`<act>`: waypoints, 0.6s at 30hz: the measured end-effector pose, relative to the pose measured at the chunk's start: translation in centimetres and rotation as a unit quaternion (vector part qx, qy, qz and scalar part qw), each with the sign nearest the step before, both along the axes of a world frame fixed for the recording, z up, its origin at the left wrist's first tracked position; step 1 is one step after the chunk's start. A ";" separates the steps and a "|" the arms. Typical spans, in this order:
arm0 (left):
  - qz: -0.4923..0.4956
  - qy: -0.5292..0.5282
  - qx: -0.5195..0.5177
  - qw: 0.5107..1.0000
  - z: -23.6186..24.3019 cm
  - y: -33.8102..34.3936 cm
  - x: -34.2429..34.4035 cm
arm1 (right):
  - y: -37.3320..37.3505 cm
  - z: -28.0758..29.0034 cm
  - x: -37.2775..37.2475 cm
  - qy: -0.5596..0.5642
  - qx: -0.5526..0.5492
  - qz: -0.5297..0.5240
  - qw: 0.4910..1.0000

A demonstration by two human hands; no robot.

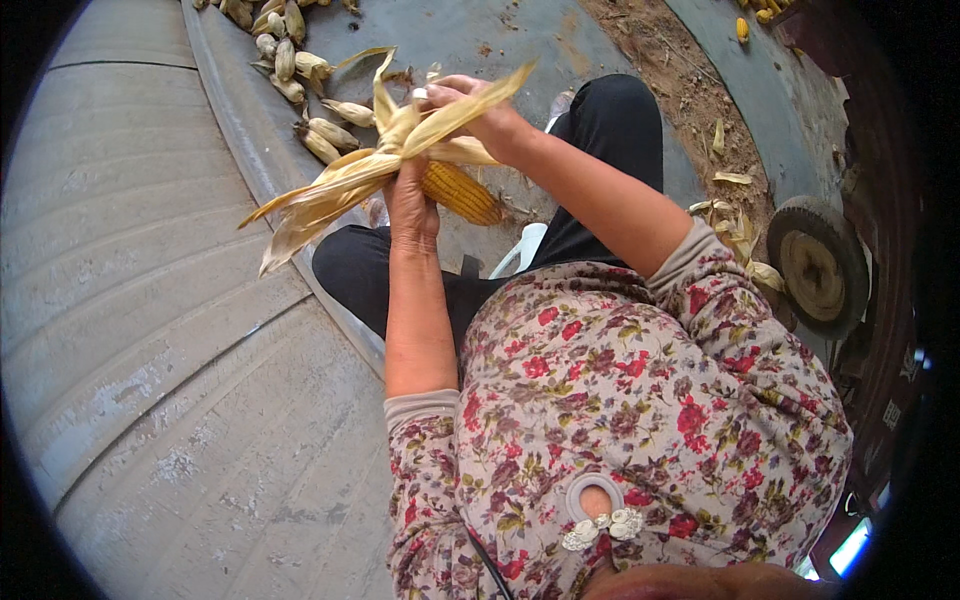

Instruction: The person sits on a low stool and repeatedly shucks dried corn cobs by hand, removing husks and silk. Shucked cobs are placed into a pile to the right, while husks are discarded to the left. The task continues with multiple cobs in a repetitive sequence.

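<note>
Above my lap, my left hand [410,195] grips a partly husked corn cob, its yellow kernels [462,196] showing to the right. Pale, dry husk leaves [305,215] are peeled back and spread out around the stem end. My right hand [470,105] has its fingers curled on the husk leaves at the upper end, above my left hand. Part of that hand is hidden behind a long raised leaf [490,92], so the thumb cannot be made out.
Unhusked cobs [285,60] lie in a pile at upper left, beside a ridged grey panel [130,300]. Loose husks [740,230], a dirt strip [690,90] and a tyred wheel [815,265] are at right. A few yellow cobs [742,30] lie at top right.
</note>
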State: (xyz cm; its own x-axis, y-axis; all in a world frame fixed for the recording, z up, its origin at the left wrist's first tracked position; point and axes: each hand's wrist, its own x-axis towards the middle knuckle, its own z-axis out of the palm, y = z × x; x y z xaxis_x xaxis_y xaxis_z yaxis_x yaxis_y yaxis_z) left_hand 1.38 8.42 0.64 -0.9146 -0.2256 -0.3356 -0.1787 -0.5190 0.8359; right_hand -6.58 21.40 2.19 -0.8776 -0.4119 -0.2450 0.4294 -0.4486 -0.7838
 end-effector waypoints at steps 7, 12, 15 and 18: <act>0.093 -0.010 0.069 0.993 -2.4 -3.8 -0.1 | 4.2 -2.1 5.2 0.155 0.299 0.239 0.911; 0.029 -0.010 0.106 0.994 -1.2 -1.4 0.4 | 2.1 -2.4 5.1 0.281 0.255 0.149 0.913; -0.040 -0.021 0.065 0.997 0.2 -0.1 1.0 | 0.1 -6.0 3.0 0.275 0.066 0.128 0.951; -0.041 -0.014 0.038 0.998 0.9 0.4 1.7 | -0.5 -4.1 1.9 0.176 0.060 0.178 0.966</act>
